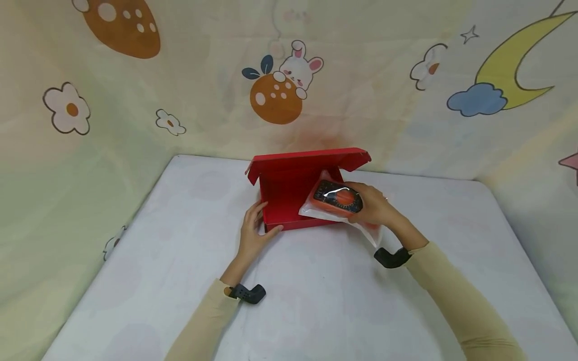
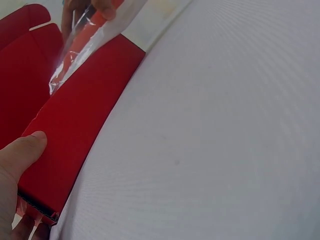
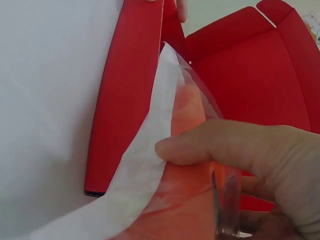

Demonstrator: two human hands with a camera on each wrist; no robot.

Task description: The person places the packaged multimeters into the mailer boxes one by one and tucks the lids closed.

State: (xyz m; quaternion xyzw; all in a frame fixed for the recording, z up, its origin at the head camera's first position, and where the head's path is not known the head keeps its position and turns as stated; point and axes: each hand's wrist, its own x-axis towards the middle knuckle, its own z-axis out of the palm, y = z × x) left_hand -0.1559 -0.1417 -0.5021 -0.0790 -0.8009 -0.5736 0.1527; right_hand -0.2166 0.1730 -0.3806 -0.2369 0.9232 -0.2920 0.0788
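A red cardboard box [image 1: 298,225] stands with its lid raised at the back of the table. My left hand [image 1: 252,238] grips its front left corner, thumb on the front wall [image 2: 70,130] and fingers round the side. In my right hand [image 1: 372,204] is an orange multimeter [image 1: 331,194] with a black dial face, sealed in a clear plastic bag [image 3: 132,165] with a white edge. It is tilted over the right part of the box, its left end inside the opening and its right end past the front wall. My right thumb presses on the bag; the other fingers are partly hidden.
The white tabletop [image 1: 311,311] spreads around the box. Behind it hangs a fabric backdrop [image 1: 361,100] printed with rabbits, flowers and a moon. The raised lid [image 1: 309,158] has side flaps sticking out left and right. Both wrists wear black camera mounts [image 1: 392,257].
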